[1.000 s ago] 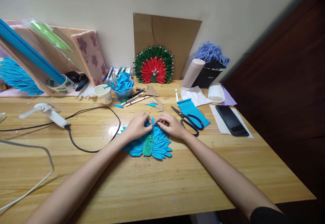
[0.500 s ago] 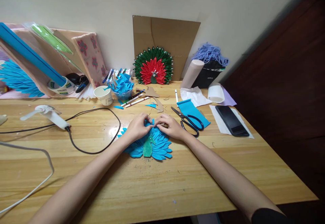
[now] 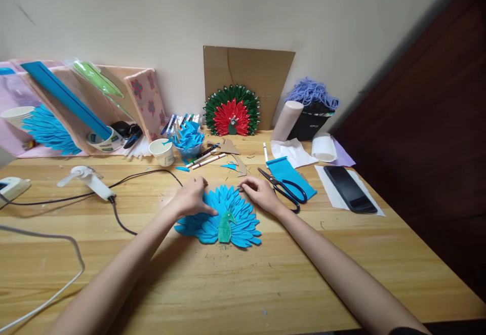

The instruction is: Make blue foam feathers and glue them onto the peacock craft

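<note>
A blue paper peacock fan (image 3: 224,208) with a green bird body lies flat on the wooden table (image 3: 243,279). My left hand (image 3: 192,199) rests on its upper left feathers, fingers spread and pressing down. My right hand (image 3: 259,192) touches the fan's upper right edge with its fingertips. Neither hand grips anything. Black scissors (image 3: 284,188) lie just right of my right hand on a blue paper strip (image 3: 285,170).
A glue gun (image 3: 89,179) with a black cord lies at the left. A paper cup (image 3: 162,151), a bowl of blue paper pieces (image 3: 188,137), markers, a red-green peacock fan (image 3: 232,111) against cardboard, a phone (image 3: 349,188) and paper rolls stand behind.
My hands have parted from the fan's top centre; the left now lies flat on the left feathers, the right at the right edge. The camera view tilted down slightly.
</note>
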### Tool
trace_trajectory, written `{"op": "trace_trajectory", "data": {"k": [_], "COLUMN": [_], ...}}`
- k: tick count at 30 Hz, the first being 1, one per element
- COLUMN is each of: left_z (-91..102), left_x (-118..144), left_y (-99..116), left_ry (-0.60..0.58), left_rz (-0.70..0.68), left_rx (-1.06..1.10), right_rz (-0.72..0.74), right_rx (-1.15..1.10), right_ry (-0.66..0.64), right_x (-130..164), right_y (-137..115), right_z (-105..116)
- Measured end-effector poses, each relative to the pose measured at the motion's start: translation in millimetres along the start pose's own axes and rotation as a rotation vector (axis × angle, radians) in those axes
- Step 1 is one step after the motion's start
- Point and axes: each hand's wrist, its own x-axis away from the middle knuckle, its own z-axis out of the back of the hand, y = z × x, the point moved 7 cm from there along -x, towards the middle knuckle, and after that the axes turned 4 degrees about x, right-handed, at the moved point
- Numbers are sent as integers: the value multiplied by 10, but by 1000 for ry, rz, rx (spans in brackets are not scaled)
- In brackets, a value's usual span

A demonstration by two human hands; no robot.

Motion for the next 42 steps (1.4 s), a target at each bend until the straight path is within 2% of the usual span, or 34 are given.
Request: {"op": "trace_trajectory", "data": {"k": [5,8,12,14,16,19,21,24,26,31,35,38,40,42], "left_z": [-87,-92,-182,-157,-59,137,264,389,423,433,465,482,472,473], "left_x": [-68,-122,-132,-122,-130,-162,-180,-193,-193,-185,-194,-207,-205,-170], "left_y": [-87,-142,-98,-54,-39,-113,-187,-260,-270,-183,-154,-191,-193,-134], "left_ry": [-37,-51,-244,-275,-202,10,161,301,343,379,403,409,414,472], "left_rz": [99,108,48,36,53,121,137,113,93,25,0,12,-11,-91], "left_rx": [108,225,407,502,613,742,784,780,757,769,746,638,533,400], "right_rz": [22,19,16,27,26,-63,-139,-188,-190,-175,-184,-204,-206,-198], "right_rx": [54,80,91,98,81,-75,-182,-236,-254,-294,-350,-370,-366,-360], "right_ry": [2,5,3,41,132,220,200,127,94,120,226,316,322,290], "right_x": [-7,-9,-7,-9,-14,-32,-51,-69,-71,-67,-62,-50,-49,-54], "right_y": [-2,5,4,-6,3,121,219,285,286,254,250,259,249,225], "right_z": [0,-2,-3,29,101,171,153,98,76,97,166,224,231,212]}}
